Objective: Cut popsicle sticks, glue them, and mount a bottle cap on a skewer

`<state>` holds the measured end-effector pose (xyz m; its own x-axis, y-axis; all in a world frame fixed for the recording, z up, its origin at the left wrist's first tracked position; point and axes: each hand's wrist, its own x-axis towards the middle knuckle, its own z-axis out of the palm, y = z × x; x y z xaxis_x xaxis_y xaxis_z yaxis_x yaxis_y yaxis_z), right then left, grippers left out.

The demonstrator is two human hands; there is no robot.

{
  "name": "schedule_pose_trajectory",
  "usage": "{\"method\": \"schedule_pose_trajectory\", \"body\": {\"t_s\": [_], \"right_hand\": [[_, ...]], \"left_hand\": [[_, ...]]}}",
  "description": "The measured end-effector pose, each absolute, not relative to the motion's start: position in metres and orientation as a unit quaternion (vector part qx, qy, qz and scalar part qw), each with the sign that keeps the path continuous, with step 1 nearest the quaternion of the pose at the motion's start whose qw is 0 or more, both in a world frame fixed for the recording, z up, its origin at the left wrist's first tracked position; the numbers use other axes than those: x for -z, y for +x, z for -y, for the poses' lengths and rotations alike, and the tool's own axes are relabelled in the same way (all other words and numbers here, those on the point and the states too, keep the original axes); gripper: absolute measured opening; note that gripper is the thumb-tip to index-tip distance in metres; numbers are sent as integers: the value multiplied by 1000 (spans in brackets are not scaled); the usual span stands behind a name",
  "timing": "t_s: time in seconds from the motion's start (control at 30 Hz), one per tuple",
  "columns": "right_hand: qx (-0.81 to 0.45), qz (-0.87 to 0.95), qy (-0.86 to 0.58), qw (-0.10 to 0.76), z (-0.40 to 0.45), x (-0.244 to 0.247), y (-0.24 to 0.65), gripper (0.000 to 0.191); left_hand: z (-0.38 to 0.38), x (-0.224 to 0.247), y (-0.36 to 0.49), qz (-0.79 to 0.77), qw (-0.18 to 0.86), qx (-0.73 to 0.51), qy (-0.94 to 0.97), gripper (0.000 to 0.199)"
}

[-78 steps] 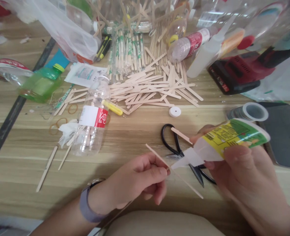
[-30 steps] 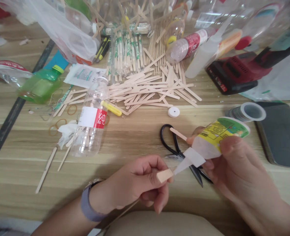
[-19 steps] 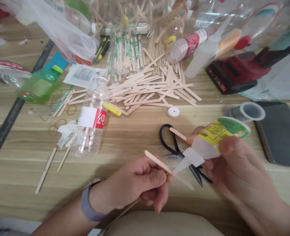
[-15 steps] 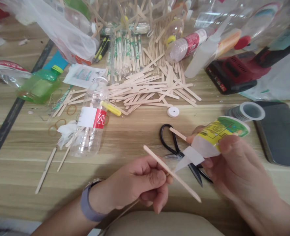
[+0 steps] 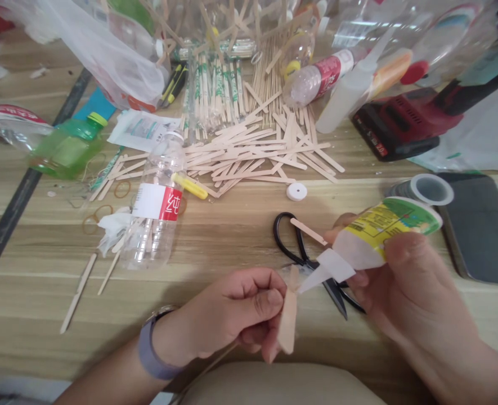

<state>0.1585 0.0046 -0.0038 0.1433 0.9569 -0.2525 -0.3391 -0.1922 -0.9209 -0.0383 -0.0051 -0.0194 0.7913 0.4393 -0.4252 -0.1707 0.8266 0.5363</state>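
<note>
Between thumb and fingers, my left hand (image 5: 249,309) pinches a wooden craft stick (image 5: 288,320), its flat face now showing and one end toward me. Another piece of what it holds may be hidden behind the fingers. My right hand (image 5: 413,292) is wrapped round a glue bottle (image 5: 371,233) with a yellow and green label, tilted nozzle-down to the left. The white nozzle tip (image 5: 310,281) is at the upper part of the stick; whether it touches I cannot tell. Below the bottle lie black-handled scissors (image 5: 301,244), and a second stick (image 5: 308,230) pokes out by my right fingers.
A heap of loose craft sticks (image 5: 249,154) covers the table's middle. A clear bottle (image 5: 156,225) stands at left, a white disc (image 5: 296,191) lies ahead. On the right are a wire spool (image 5: 428,190), a dark phone (image 5: 480,225) and a red power tool (image 5: 404,124).
The stick in my left hand has turned from a slanting edge-on pose to nearly upright with its flat side showing. The glue bottle has shifted slightly right.
</note>
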Motion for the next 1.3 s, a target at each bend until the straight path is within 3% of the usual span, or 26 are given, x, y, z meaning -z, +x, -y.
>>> {"method": "schedule_pose_trajectory", "body": {"t_s": [0.2,0.4,0.63,1.3], "right_hand": [[-594,314,-489,556,-3,3,158,30],[-588,328,-484,560,-1,7,162,32],[-573,340,-505,548,-1,7,161,45],[-586,382,-454,552,-1,3,163,35]], "left_hand": [[3,19,-38,-268,919,-159,242,25],[4,18,-39,-275,915,-167,242,33],[5,19,-41,-244,923,-164,249,28],[5,17,-41,-255,916,-166,263,28]]}}
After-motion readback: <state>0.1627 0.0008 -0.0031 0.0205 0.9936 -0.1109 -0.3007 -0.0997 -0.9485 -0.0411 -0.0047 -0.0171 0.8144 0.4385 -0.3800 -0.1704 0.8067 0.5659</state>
